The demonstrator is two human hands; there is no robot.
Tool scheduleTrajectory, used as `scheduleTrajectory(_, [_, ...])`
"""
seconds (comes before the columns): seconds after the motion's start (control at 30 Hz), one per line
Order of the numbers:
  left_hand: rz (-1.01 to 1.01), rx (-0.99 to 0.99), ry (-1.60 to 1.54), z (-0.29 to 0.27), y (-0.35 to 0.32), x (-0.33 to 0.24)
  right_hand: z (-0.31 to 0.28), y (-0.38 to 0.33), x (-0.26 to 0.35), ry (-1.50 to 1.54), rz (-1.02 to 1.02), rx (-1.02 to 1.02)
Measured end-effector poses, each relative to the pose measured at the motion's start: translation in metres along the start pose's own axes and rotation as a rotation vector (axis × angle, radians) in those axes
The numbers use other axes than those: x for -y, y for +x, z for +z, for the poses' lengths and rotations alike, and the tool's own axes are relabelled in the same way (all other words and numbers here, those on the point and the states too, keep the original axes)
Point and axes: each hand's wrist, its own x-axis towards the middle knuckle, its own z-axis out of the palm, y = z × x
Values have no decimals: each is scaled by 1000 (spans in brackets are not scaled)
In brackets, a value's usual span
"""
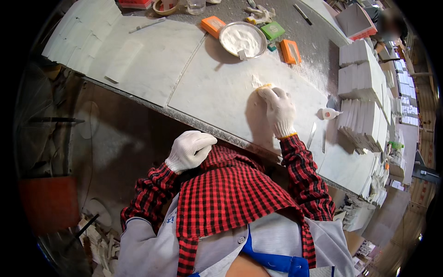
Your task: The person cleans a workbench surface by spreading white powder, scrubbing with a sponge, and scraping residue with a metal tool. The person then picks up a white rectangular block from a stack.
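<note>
Pressing down on the white stone slab (221, 92), the right hand (278, 109) is gripping a small yellowish pad (264, 86) (mostly hidden). The left hand (190, 149) is curling shut, holding nothing, off the table.

White marble slab (217, 92) lies flat, powder-dusted.

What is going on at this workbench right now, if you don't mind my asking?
A person in white work gloves stands at a white marble slab. The right hand presses a small yellowish pad against the slab's surface, beside a smear of white powder. The left hand rests off the slab, near the chest, holding nothing visible. A metal bowl of white powder sits farther back, with stacked white tiles to the right.
</note>
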Motion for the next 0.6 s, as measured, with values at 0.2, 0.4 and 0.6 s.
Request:
scheduleTrajectory(0.2, [-68, -97, 73, 4, -9, 0, -1, 7, 79, 186, -214, 84])
scheduleTrajectory(0.4, [-42, -74, 148, 4, -4, -3, 57, 32, 114, -23, -286, 111])
scheduleTrajectory(0.6, [22, 7, 120, 5, 16, -15, 30, 57, 69, 291, -161, 165])
